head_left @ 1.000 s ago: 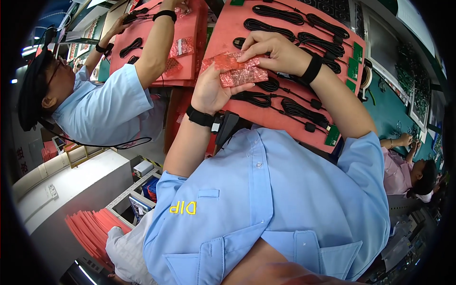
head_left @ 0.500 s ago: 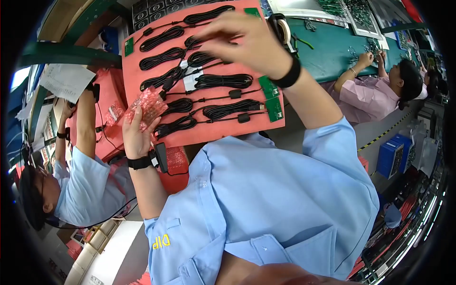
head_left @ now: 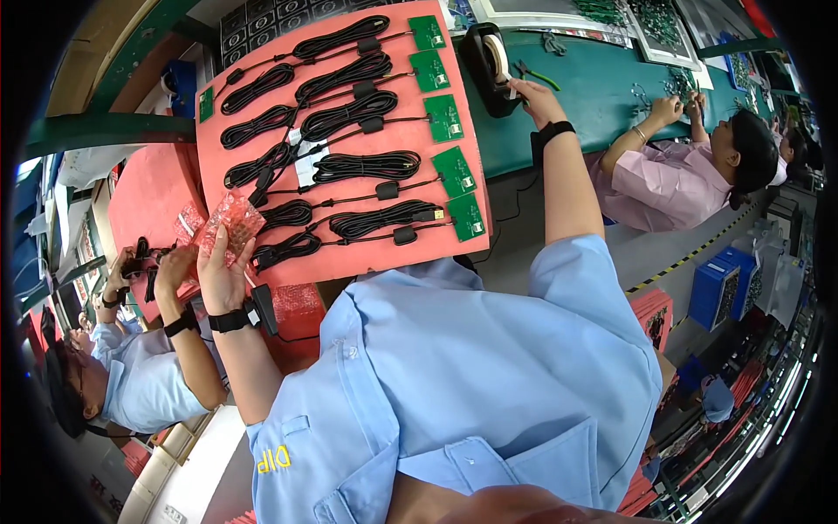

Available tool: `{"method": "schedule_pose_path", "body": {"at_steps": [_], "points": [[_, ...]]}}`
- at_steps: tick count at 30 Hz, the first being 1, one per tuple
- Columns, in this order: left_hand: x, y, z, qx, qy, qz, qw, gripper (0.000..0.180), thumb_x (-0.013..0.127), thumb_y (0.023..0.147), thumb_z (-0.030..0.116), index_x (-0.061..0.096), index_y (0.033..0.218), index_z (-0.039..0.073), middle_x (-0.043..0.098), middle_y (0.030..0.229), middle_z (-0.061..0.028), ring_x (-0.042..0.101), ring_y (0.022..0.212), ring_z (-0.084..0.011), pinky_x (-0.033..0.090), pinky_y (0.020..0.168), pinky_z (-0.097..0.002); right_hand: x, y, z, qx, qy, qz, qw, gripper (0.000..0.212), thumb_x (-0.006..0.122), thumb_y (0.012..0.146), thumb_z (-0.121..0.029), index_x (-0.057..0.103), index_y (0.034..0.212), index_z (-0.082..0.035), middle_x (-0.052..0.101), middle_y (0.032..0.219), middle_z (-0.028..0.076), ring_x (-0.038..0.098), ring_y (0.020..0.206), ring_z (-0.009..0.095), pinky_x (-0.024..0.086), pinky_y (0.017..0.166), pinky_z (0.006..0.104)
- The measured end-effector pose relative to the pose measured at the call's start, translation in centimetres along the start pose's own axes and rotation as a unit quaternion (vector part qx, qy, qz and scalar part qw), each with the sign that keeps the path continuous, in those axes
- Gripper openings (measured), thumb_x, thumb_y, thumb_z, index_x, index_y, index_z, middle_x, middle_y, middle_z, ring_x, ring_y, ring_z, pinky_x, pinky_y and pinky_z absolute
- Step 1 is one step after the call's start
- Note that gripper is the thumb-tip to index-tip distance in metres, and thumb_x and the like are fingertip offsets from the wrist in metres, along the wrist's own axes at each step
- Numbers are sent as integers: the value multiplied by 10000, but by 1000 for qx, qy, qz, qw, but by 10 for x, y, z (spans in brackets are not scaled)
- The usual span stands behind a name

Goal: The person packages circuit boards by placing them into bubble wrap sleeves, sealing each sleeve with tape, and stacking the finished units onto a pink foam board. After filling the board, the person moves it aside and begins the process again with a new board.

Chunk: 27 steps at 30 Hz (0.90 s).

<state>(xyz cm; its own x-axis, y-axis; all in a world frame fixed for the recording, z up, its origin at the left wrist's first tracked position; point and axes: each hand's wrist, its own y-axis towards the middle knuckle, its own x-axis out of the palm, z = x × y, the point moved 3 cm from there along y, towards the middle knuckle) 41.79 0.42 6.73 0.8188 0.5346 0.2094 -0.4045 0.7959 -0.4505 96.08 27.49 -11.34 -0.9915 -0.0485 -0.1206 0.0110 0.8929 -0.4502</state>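
My left hand (head_left: 222,281) holds a pink bubble-wrap packet (head_left: 232,224) over the near left corner of the pink foam sheet (head_left: 367,249). What the packet contains is hard to make out. A black cable (head_left: 262,166) lies right beside its upper end. To the right, my right hand (head_left: 543,101) reaches to the near end of a black tape dispenser (head_left: 478,77), its fingertips pinched at the tape end. Coiled black cables (head_left: 367,166) with small black blocks lie in rows on the sheet, several joined to green circuit boards (head_left: 443,118) along the right edge.
Pliers with green handles (head_left: 537,74) lie on the green table mat (head_left: 585,105) beyond the dispenser. A co-worker in pink (head_left: 663,188) sits at the right. Another in light blue (head_left: 161,384) handles black cables at a pink surface on the left. Black trays (head_left: 271,26) stand behind the sheet.
My right hand has moved from above the cables rightward to the tape dispenser, uncovering the far boards. My left hand still holds the packet. The left co-worker's arms have come lower.
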Motion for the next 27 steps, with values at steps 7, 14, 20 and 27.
{"method": "schedule_pose_path", "body": {"at_steps": [7,14,20,27], "points": [[13,12,-6,3,-24,5,1000,166,572,922,139,586,1041,24,634,1000,-50,610,928,-167,538,831,-360,-18,-33,61,-184,-72,78,977,150,646,826,-179,711,828,-44,655,1056,140,555,1116,246,433,889,344],[-24,18,-13,-21,-73,-24,997,187,560,932,167,595,1031,13,637,996,-50,601,919,-144,520,849,-307,-14,-44,33,-219,-381,92,894,141,679,786,-183,681,823,-47,657,899,132,611,848,319,488,750,396],[2,14,-9,1,-33,-20,999,236,588,918,199,559,1100,53,624,1031,-44,596,920,-128,534,773,-290,15,-118,-81,-351,-88,121,924,139,648,843,-144,676,894,-17,645,889,94,610,762,191,485,686,297],[1,12,-8,45,-14,-17,999,272,627,894,228,544,1110,84,612,1036,-35,597,878,-121,523,761,-289,171,-239,-208,-365,72,-193,908,167,618,869,-82,673,1005,-1,640,759,32,569,663,63,471,622,229]]}}
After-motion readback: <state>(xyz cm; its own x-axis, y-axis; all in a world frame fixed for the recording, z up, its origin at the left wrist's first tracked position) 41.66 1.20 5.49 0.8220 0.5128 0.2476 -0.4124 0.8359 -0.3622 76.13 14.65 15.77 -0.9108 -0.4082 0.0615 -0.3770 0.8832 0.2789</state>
